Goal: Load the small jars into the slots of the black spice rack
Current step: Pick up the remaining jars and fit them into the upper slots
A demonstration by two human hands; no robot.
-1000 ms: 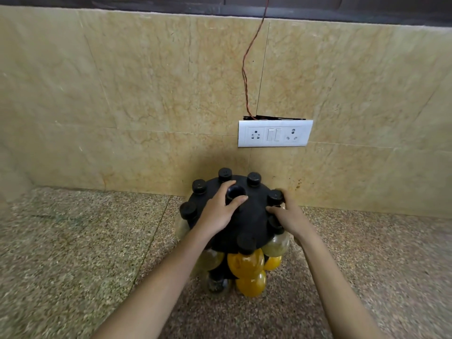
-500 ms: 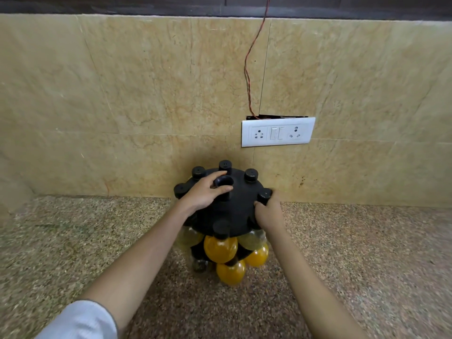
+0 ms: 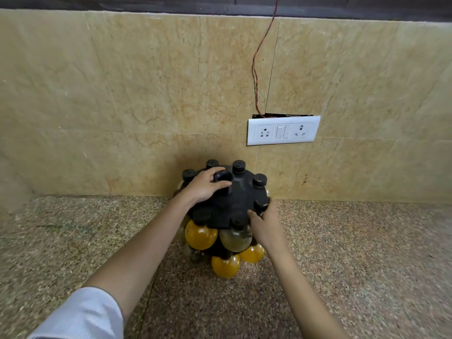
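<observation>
Speckled granite table meets a beige marble wall carrying a white socket plate and a dangling red wire. The black spice rack, holding small jars, stands at the far edge by the wall. The left hand wraps its fingers round the top knob; the right hand grips the right rim.

You're at a home kitchen counter: speckled granite countertop, beige stone-look tiled wall behind it, a white switch-and-socket plate set low (a red wire runs up from it), and a black spice rack holding small jars.
</observation>
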